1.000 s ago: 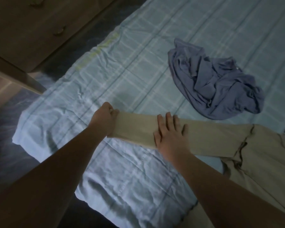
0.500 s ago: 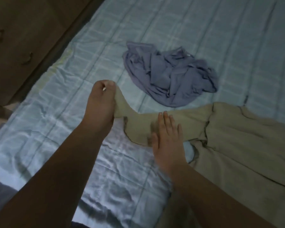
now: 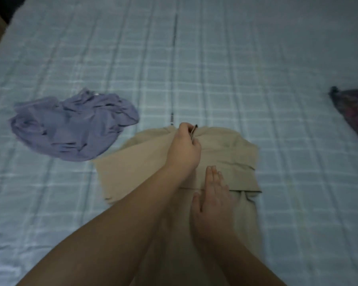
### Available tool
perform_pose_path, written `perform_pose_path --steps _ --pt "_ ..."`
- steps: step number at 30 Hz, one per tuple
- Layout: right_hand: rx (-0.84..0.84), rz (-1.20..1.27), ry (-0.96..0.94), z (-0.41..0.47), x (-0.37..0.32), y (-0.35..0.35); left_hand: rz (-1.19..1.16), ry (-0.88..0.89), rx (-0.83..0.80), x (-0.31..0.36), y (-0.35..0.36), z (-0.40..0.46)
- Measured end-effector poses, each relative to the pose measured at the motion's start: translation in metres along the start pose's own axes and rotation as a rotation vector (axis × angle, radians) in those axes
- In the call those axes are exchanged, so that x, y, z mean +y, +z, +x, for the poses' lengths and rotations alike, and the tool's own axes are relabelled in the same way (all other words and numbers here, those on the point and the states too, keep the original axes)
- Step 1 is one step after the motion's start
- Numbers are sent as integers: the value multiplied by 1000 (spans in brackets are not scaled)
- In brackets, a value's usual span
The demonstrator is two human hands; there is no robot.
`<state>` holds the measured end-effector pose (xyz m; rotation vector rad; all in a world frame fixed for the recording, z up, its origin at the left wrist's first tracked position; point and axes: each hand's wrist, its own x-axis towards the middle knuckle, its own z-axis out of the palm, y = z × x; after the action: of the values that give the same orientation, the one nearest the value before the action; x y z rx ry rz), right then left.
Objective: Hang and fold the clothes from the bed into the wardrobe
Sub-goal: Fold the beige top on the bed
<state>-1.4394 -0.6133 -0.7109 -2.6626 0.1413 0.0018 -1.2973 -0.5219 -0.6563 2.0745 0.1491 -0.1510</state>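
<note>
At the lower middle of the frame the beige trousers (image 3: 225,153) are being folded on the bed (image 3: 215,58), so the hem pinched by the left hand (image 3: 184,149) is best laid square while the flat, spread right hand (image 3: 212,195) pins the crease.

Dim, bluish, soft motion blur
</note>
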Motion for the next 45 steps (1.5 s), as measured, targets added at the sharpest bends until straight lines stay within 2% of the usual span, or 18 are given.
perform_pose_path --steps 8,12,15,20,26,35,38,40,43,45 --pt "6 16 123 -28 109 -32 138 86 -179 24 159 -24" --pt "16 71 148 -40 135 -34 204 129 -240 19 202 -34" --pt "9 90 135 -46 147 -34 248 74 -308 10 214 -34" --pt "-17 128 94 -55 147 -34 181 -15 -324 1 185 -56" --pt "-64 75 8 -95 137 -25 217 0 -334 -44 108 -123" --pt "-209 -57 39 -197 151 -4 521 79 -283 -158 -28 -261" --pt "-210 -1 178 -225 144 -14 644 -24 -187 -185 -63 -307" --pt "-163 69 387 -235 135 -24 668 -223 -126 -195 -77 -329" --pt "-81 255 744 -233 118 -46 463 -503 -42 -196 -87 -340" --pt "-156 274 897 -227 116 -57 414 -633 -2 -193 -93 -334"
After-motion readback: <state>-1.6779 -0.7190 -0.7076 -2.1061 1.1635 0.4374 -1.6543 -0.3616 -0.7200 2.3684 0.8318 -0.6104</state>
